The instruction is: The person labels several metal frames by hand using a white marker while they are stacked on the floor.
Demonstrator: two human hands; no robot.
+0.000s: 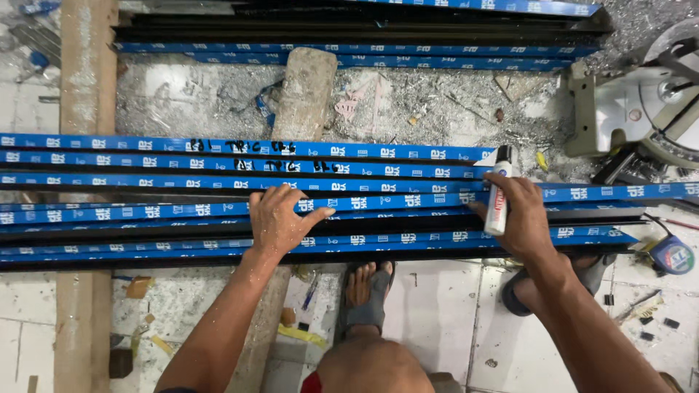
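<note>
Several long metal profiles wrapped in blue film (145, 164) lie side by side across wooden beams. My left hand (280, 218) presses flat on the middle profiles, fingers spread. My right hand (517, 215) grips a white marker pen (498, 196) with a black cap, its tip pointing away from me near the cut end of a profile. Black handwriting (269, 148) marks the two farthest profiles of this group.
A second stack of blue-filmed profiles (364, 44) lies at the far side. A brick (306, 91) sits among metal shavings. A mitre saw (648, 102) stands at the right, a tape measure (673, 255) beside it. My sandalled feet (368, 295) are below.
</note>
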